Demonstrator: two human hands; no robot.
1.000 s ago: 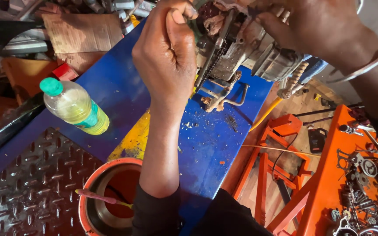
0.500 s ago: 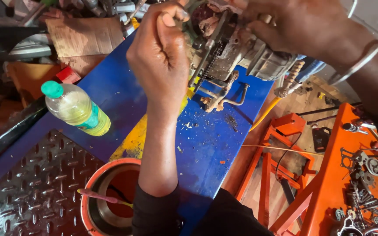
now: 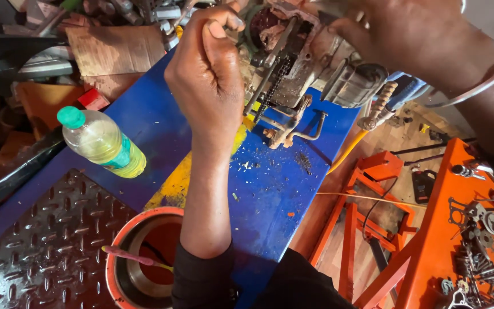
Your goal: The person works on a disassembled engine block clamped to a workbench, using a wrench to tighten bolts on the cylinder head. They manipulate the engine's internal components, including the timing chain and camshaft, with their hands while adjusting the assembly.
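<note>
My left hand [image 3: 207,80] is raised in a closed fist, thumb pressed on the forefinger, right against the left side of a dirty small engine [image 3: 298,63] with an exposed chain. I cannot make out anything pinched in it. My right hand [image 3: 413,40], with a metal bangle [image 3: 475,86] on the wrist, grips the engine's top from the right. The engine rests on a scuffed blue workbench [image 3: 275,189] flecked with debris.
A green-capped plastic bottle [image 3: 101,143] of yellowish liquid lies left of my forearm. An orange-rimmed basin [image 3: 115,252] with a pink-handled brush [image 3: 132,257] stands on dark checker plate [image 3: 41,246]. An orange stand [image 3: 447,229] with small metal parts is at right. Cardboard [image 3: 115,48] and scrap lie behind.
My left fist has shifted slightly left and up along the engine's side. My right hand keeps its hold on the engine.
</note>
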